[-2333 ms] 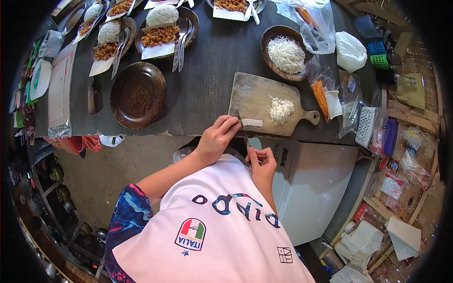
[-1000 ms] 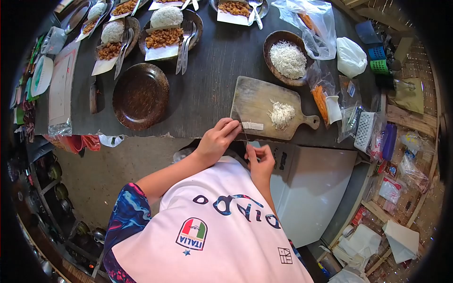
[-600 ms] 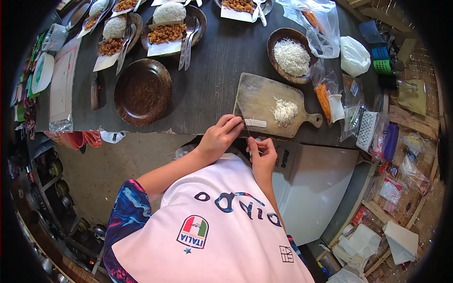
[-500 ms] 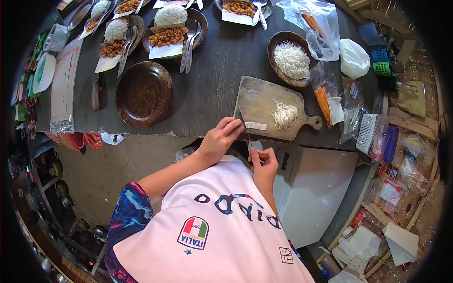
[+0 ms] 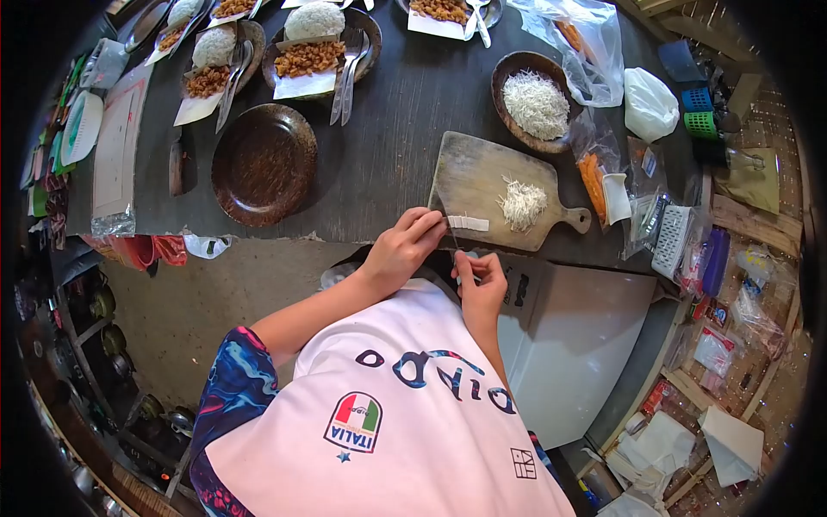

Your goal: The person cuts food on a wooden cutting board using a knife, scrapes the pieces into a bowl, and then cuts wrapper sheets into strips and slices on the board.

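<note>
right hand point(image 5: 482, 280) grips knife point(image 5: 453, 242) at board's point(image 5: 482, 177) near-left corner. left hand point(image 5: 405, 248) just beside it, can't tell its grip. white strip point(image 5: 470, 224) lies along near edge.

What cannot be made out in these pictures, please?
- Handle of the knife: head view, mostly covered by the right hand.
- Contents of the white bag: head view, hidden by cloudy plastic.
- Far side of the top-centre plate: head view, cut off by upper edge.
- Packet label: head view, print too small.
</note>
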A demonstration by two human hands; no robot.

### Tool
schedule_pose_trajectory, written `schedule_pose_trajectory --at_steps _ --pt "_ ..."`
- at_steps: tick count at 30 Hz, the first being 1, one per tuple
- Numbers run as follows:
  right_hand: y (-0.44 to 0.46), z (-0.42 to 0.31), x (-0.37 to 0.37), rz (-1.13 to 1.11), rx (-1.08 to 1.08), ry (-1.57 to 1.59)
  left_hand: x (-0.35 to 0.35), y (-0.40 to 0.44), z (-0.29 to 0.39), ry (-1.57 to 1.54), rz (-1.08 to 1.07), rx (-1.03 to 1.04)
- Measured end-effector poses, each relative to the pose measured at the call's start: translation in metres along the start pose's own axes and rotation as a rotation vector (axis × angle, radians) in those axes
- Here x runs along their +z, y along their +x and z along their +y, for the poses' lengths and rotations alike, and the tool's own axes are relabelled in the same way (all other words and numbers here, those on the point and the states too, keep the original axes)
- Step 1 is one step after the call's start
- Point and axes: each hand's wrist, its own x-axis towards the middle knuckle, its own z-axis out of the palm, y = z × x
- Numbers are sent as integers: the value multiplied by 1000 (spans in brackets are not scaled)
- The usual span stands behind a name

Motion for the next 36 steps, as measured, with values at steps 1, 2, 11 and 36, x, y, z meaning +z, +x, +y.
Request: schedule_pose_trajectory --at_steps 1,2,11,36 --pt "-1 -9 1 -5 22 1 0 -1 0 -1 -12 2" --pt "-1 -15 3 -9 41 3 1 -2 -1 -2 -22 7" --pt "0 -14 6 2 3 -15 0 -3 0 15 -45 -6" --pt "-14 -9 -5 4 48 -15 -3 2 3 -16 -10 -45"
